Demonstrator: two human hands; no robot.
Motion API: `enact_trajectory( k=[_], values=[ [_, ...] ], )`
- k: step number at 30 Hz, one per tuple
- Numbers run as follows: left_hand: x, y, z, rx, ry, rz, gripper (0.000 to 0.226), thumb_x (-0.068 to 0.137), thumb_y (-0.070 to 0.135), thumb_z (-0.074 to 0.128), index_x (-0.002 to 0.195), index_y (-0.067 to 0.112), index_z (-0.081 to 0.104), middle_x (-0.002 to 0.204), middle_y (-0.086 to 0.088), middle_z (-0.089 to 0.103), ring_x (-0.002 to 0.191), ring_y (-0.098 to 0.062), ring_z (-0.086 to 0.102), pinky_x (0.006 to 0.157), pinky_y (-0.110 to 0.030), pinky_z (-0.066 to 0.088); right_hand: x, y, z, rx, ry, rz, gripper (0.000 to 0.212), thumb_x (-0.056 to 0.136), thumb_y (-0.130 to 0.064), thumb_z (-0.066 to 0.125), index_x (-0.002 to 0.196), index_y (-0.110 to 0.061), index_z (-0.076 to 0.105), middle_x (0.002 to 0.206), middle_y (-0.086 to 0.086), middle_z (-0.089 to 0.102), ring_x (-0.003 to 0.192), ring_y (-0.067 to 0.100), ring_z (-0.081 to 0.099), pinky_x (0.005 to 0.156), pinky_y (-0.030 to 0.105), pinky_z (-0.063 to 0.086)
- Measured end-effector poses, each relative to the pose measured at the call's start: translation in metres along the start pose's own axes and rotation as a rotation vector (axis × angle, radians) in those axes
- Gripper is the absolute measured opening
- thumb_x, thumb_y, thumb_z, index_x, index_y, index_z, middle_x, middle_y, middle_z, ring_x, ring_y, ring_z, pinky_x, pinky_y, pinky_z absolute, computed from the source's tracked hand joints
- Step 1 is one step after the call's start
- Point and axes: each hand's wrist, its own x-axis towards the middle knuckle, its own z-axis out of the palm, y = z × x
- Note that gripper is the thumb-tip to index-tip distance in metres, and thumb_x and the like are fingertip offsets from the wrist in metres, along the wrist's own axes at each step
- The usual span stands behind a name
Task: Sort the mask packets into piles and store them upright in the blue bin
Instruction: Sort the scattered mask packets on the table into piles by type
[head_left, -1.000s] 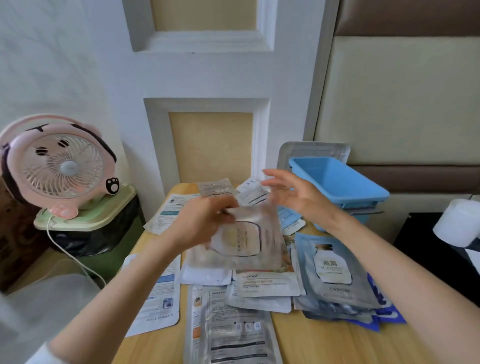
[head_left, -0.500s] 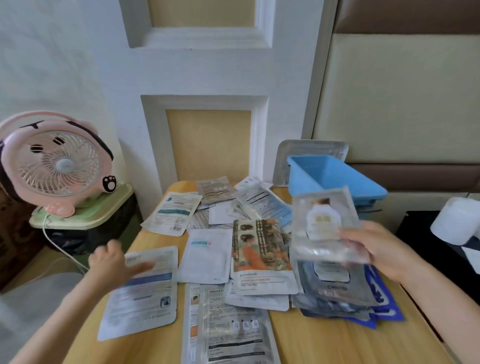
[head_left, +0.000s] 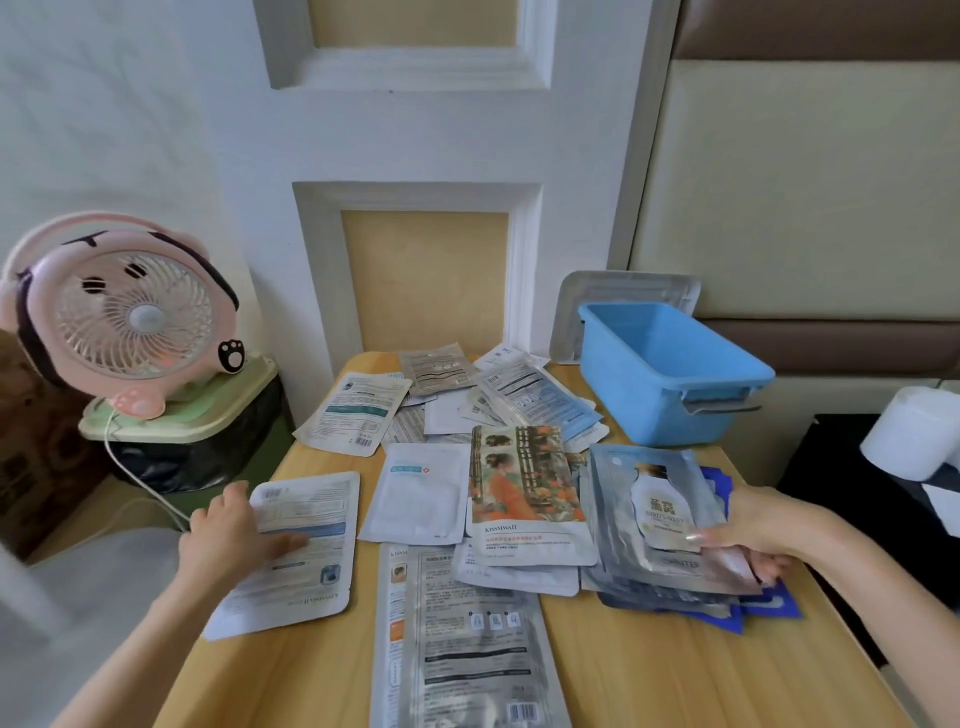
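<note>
Blue bin (head_left: 660, 374), pink fan (head_left: 119, 317)

We have only one camera, worn on the head. We look forward and down at the wooden table (head_left: 649, 670) from close up. The left hand (head_left: 228, 540) and right hand (head_left: 763, 530) reach in from the bottom corners. The wall (head_left: 415, 130) stands straight ahead.

A light wooden table (head_left: 649, 670) carried scattered mask packets (head_left: 415, 493) across its middle. A blue bin (head_left: 634, 400) stood at its far right corner.
</note>
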Motion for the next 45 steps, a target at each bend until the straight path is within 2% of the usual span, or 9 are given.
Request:
enact_trajectory(
  k=[10,18,22,26,31,36,39,43,45],
  values=[
    [-0.014,0.024,-0.013,-0.617,0.269,0.167,0.017,0.077,0.011,0.071,0.082,0.002,0.058,0.077,-0.012,0.064,0.075,-0.035,0.061,0.065,-0.041,0.047,-0.018,-0.036,0.010,-0.035,0.686,-0.318,0.021,0.090,-0.044,0.053,0.077,-0.028,0.056,0.074,-0.009,0.066,0.070,0.011,0.061,0.052,0.024,0.039],
    [-0.092,0.121,-0.028,-0.763,0.361,1.223,0.021,0.069,0.023,0.075,0.064,0.023,0.055,0.115,0.010,0.061,0.113,-0.020,0.049,0.094,-0.034,0.035,-0.044,-0.119,0.018,1.393,-0.636,-0.567,0.077,0.088,-0.066,0.021,0.115,-0.010,0.067,0.118,0.017,0.065,0.106,0.031,0.064,0.086,0.041,0.052],
    [-0.092,0.127,-0.001,-0.664,0.196,1.119,0.026,0.061,0.018,0.082,0.062,0.024,0.057,0.126,0.023,0.049,0.119,-0.010,0.038,0.091,-0.045,0.041,-0.038,-0.133,0.019,1.420,-0.450,-0.629,0.028,0.084,-0.022,0.060,0.107,-0.007,0.067,0.105,0.018,0.071,0.089,0.029,0.069,0.086,0.043,0.052],
    [-0.085,0.125,0.002,-0.688,0.141,1.050,0.031,0.069,-0.005,0.074,0.064,0.025,0.066,0.130,0.025,0.046,0.123,0.000,0.034,0.096,-0.037,0.041,-0.025,-0.130,0.031,1.383,-0.196,-0.583,0.035,0.071,0.002,0.071,0.105,-0.003,0.063,0.094,0.012,0.074,0.082,0.024,0.071,0.074,0.037,0.059],
    [-0.065,0.116,-0.003,-0.959,0.139,0.621,0.038,0.088,-0.010,0.049,0.067,0.019,0.062,0.108,0.013,0.062,0.109,-0.006,0.055,0.082,-0.014,0.044,-0.014,-0.118,0.016,1.557,0.106,-0.527,0.016,0.077,0.003,0.066,0.090,-0.007,0.067,0.078,0.004,0.075,0.071,0.022,0.069,0.068,0.035,0.057],
    [-0.013,0.086,0.009,-0.601,0.028,0.277,0.010,0.091,0.018,0.055,0.093,0.008,0.055,0.100,-0.015,0.063,0.080,-0.019,0.055,0.070,-0.034,0.045,0.010,-0.097,-0.018,1.784,0.186,-0.434,0.023,0.080,-0.007,0.065,0.103,-0.006,0.064,0.087,0.007,0.073,0.068,0.018,0.071,0.062,0.030,0.058],
    [0.000,0.083,0.022,-0.382,-0.054,0.182,0.038,0.084,0.034,0.066,0.107,0.007,0.054,0.113,-0.014,0.059,0.088,-0.021,0.056,0.077,-0.039,0.051,0.017,-0.113,-0.011,1.475,0.211,-0.419,0.040,0.075,-0.001,0.071,0.112,-0.002,0.058,0.086,0.009,0.072,0.080,0.024,0.070,0.064,0.029,0.055],
    [-0.006,0.091,0.037,-0.236,-0.143,0.172,0.080,0.074,0.051,0.071,0.132,0.007,0.038,0.133,-0.010,0.044,0.118,-0.025,0.047,0.097,-0.038,0.044,0.028,-0.124,0.037,0.016,0.560,-0.347,0.090,0.079,-0.005,0.067,0.148,-0.016,0.011,0.150,0.017,0.021,0.137,0.033,0.024,0.110,0.038,0.026],
    [-0.012,0.094,0.036,-0.205,-0.185,0.210,0.084,0.073,0.051,0.071,0.135,0.009,0.035,0.137,-0.010,0.041,0.122,-0.024,0.043,0.100,-0.038,0.041,0.022,-0.126,0.049,-0.170,0.625,-0.494,0.077,0.083,-0.002,0.059,0.146,-0.020,0.018,0.154,0.011,0.009,0.141,0.030,0.012,0.114,0.037,0.016]
  ],
)
